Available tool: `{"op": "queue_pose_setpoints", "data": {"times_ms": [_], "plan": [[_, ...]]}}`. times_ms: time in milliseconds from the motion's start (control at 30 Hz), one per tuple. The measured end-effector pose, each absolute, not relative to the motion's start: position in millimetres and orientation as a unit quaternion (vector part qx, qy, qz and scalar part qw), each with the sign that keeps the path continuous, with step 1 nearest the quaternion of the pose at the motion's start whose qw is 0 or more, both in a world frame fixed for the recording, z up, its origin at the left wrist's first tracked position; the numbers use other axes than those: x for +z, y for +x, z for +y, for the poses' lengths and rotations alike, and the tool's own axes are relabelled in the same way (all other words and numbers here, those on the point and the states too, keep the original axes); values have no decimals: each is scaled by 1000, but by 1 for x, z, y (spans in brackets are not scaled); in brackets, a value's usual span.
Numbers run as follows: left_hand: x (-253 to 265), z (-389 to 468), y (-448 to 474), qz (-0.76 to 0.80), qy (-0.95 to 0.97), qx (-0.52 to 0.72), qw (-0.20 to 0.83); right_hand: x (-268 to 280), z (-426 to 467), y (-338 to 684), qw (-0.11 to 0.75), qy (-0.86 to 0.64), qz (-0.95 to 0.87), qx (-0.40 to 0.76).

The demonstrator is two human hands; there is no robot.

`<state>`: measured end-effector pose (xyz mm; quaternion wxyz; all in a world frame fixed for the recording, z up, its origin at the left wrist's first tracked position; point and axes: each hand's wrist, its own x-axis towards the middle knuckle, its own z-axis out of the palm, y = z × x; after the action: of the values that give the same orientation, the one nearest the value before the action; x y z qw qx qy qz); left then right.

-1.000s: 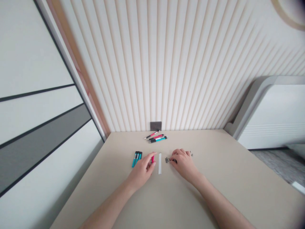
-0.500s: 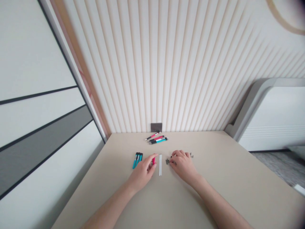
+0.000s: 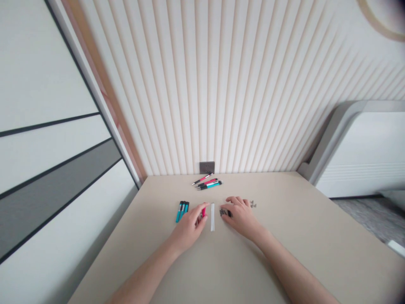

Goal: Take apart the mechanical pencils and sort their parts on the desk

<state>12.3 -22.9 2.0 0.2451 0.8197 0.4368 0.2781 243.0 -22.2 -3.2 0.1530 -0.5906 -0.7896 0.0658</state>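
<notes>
My left hand [image 3: 189,226] curls around a short red pen barrel [image 3: 204,210], whose lower part is hidden by the fingers. Beside it on the left lie several blue pen barrels [image 3: 182,211] with black ends, in a row. Thin white pen refills [image 3: 212,217] lie side by side between my two hands. Over a small pile of dark little parts [image 3: 223,212] rests my right hand [image 3: 241,215], thumb and forefinger apart with black pieces between them. More small grey parts [image 3: 253,204] lie just beyond that hand.
Assembled red and blue pens [image 3: 209,183] lie at the back of the beige table [image 3: 202,270]. Behind them a dark wall socket [image 3: 206,167] sits in the ribbed wall. A white cabinet [image 3: 63,211] borders the left side, and a grey-white headboard [image 3: 360,156] stands on the right.
The fingers of my right hand have spread apart over the small dark parts, showing more of the black pieces. My left hand holds the red pen barrel in nearly the same place.
</notes>
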Motion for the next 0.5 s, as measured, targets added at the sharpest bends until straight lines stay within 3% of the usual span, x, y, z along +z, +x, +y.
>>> {"op": "queue_pose_setpoints", "data": {"times_ms": [500], "plan": [[3, -22, 11, 434, 820, 282, 245, 1, -26, 246, 145, -593, -790, 50]]}}
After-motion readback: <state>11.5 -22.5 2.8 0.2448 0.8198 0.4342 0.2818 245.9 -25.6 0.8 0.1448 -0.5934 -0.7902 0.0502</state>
